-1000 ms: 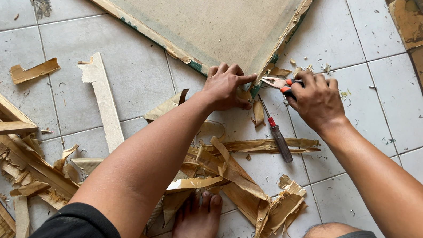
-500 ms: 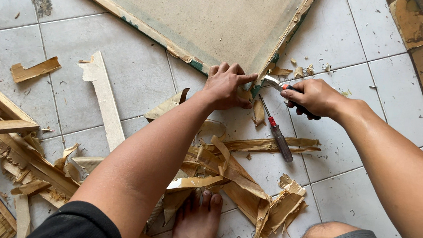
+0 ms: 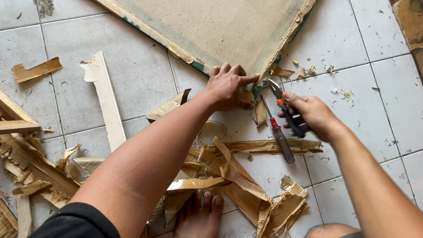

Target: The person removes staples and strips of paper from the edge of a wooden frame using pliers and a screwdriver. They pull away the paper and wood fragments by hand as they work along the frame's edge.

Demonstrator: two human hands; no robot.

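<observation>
Now, change: the right hand (image 3: 313, 115) has drawn back from the corner of the large pale board with a wood frame (image 3: 182, 8) since a second ago, its red-and-black-handled pliers (image 3: 289, 108) lower beside that corner.
Meaning: one pull at the corner looks finished; the edge strip seems partly freed.
Left hand (image 3: 229, 86): pressed flat on the board's corner, fingers spread, clasping nothing.
Right hand grip: closed around the pliers' handles.
Pliers axis: long axis runs diagonally, nose pointing up-left toward the board's corner.
Screwdriver (image 3: 278, 130): lies on the white tile floor (image 3: 380, 102) just below the corner, under the pliers.
Torn brown strips (image 3: 231, 175): heaped below the board, by a bare foot (image 3: 199, 222).
</observation>
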